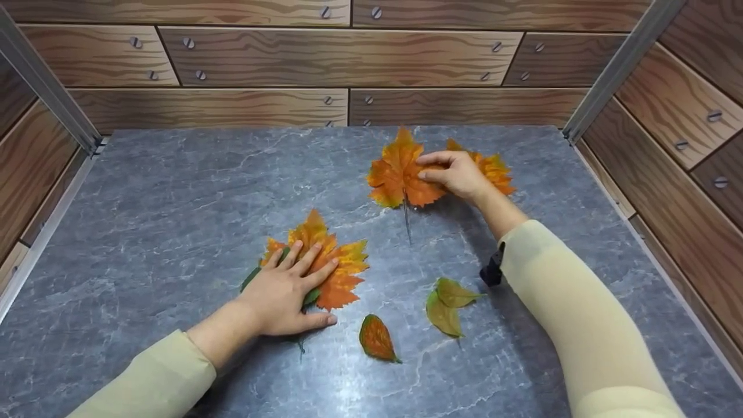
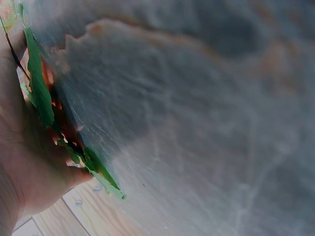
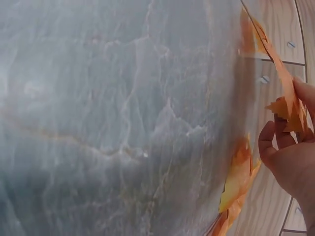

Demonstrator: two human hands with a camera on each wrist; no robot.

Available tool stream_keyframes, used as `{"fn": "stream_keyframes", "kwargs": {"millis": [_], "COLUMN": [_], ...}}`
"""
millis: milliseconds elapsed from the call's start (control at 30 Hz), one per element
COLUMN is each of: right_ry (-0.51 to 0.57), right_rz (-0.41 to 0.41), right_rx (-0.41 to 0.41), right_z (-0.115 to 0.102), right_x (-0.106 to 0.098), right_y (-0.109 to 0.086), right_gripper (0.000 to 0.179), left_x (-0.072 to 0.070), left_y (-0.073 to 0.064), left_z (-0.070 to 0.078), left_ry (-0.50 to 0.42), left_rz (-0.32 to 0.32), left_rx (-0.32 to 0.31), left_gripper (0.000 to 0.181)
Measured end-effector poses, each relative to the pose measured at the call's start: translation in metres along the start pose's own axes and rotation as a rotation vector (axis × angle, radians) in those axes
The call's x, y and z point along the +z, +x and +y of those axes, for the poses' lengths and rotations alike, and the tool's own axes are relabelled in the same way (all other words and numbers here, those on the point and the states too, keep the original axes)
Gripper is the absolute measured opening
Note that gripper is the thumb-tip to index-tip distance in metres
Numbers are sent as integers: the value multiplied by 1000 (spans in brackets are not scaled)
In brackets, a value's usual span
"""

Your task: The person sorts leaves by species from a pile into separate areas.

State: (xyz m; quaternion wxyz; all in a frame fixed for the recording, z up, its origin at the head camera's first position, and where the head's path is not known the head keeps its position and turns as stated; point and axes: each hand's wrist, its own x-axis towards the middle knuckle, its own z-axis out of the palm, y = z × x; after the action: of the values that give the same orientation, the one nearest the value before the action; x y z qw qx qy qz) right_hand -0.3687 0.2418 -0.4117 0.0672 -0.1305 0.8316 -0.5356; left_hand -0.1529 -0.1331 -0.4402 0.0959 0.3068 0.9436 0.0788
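My left hand (image 1: 278, 299) lies spread, palm down, over an orange-yellow maple-shaped leaf (image 1: 345, 273). Green leaf (image 2: 39, 83) edges show under that palm in the left wrist view, mostly covered in the head view. Farther back on the right, my right hand (image 1: 461, 177) pinches an orange maple-shaped leaf (image 1: 395, 174) by its right side, between thumb and fingers. Its thin stem points toward me, and the right wrist view shows the leaf raised off the tabletop. Partly hidden behind the right hand is another orange-yellow leaf (image 1: 499, 171).
A small red-orange leaf with a green rim (image 1: 376, 338) lies right of the left hand. Two overlapping green leaves (image 1: 444, 313) are below the right forearm. The grey marbled tabletop (image 1: 174, 191) is bounded by wood-patterned walls (image 1: 342, 58) at the back and sides.
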Motion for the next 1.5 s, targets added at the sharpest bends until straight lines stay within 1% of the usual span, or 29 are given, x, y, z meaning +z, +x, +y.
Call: {"fn": "stream_keyframes", "kwargs": {"millis": [167,300,467,633,700,867,900,967,1033,1100,1167,1233,1333,1400,1500], "right_ry": [-66,-99,-99,-75,-100,-201,-212,-247,-290,-356,-434,-510,-624,-676,-736], "right_rz": [1,-8,4,40,57,79,78,66,34,-17,-88,-166,-280,-352,-437], "right_rx": [-26,-27,-12,-37,-36,-3,-4,-36,-86,-141,-192,-216,-204,-162,-89], "right_z": [5,8,7,12,13,11,10,9,7,5,2,-2,-5,-6,-4], "right_x": [0,1,2,3,1,-4,-4,-3,1,5,10,14,17,18,18], "right_y": [3,6,7,9,8,1,-1,-4,-10,-18,-28,-39,-54,-63,-71], "right_gripper": [37,38,40,43,42,39,38,38,38,39,43,50,62,67,71], "left_x": [-1,-1,0,1,1,0,0,1,1,1,0,0,0,0,0], "left_y": [0,0,0,1,1,1,1,0,0,0,0,0,0,0,-1], "left_z": [0,0,-1,-1,-1,-1,-1,-1,-1,-1,-1,0,0,0,0], "left_ry": [-4,8,15,18,20,29,29,27,23,18,14,10,14,19,24], "left_rz": [1,-10,-22,-22,-20,-17,-16,-15,-12,-10,-9,-8,-13,-15,-13], "left_rx": [3,-7,-12,-11,-9,-9,-9,-10,-7,-5,-3,-2,-5,-8,-7], "left_gripper": [97,98,99,99,99,99,99,99,99,99,99,98,98,99,99]}}
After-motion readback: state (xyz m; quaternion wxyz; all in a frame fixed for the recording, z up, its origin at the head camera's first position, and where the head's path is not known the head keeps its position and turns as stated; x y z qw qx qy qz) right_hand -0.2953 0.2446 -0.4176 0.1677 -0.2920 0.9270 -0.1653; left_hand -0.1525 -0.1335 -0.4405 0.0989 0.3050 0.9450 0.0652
